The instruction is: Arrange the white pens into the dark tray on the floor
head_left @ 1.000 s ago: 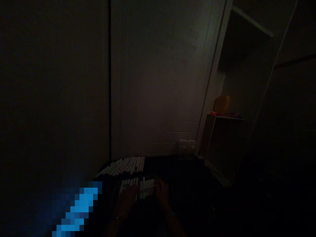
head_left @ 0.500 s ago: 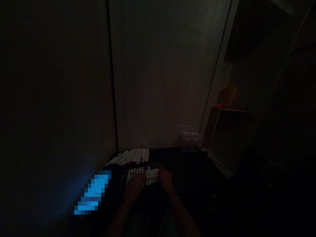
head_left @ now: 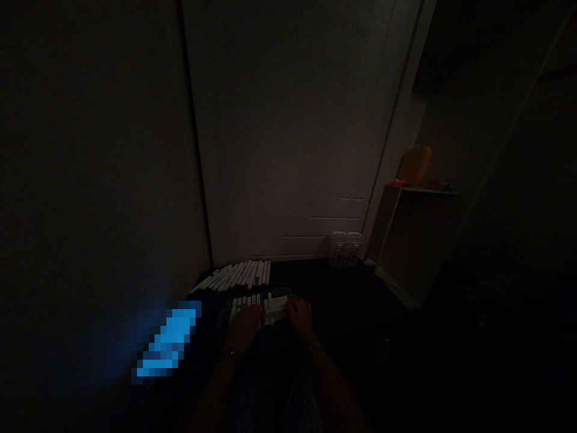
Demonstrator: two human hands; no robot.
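Note:
The view is very dark. A white marker (head_left: 276, 312) lies crosswise between my two hands, with a red end towards the left. My left hand (head_left: 244, 326) is closed at that red end, its fingertips partly hidden. At the other end, my right hand (head_left: 301, 317) has its fingers closed on the marker. Beneath and behind my hands several white markers (head_left: 244, 302) stand side by side in what looks like a clear case, whose edges are hard to make out. Farther back, a fanned row of white markers (head_left: 243, 275) lies on the dark surface (head_left: 311, 276).
Two clear plastic cases (head_left: 339, 249) stand against the pale panel (head_left: 288, 150) at the back. A glowing blue, pixelated screen (head_left: 169, 340) lies at the left. On the right stands a box-like cabinet (head_left: 415, 240) with an orange object (head_left: 415, 165) on top.
The scene sits slightly higher in view. The marker between my hands now shows its red end near my left fingers. The fanned row has stayed put.

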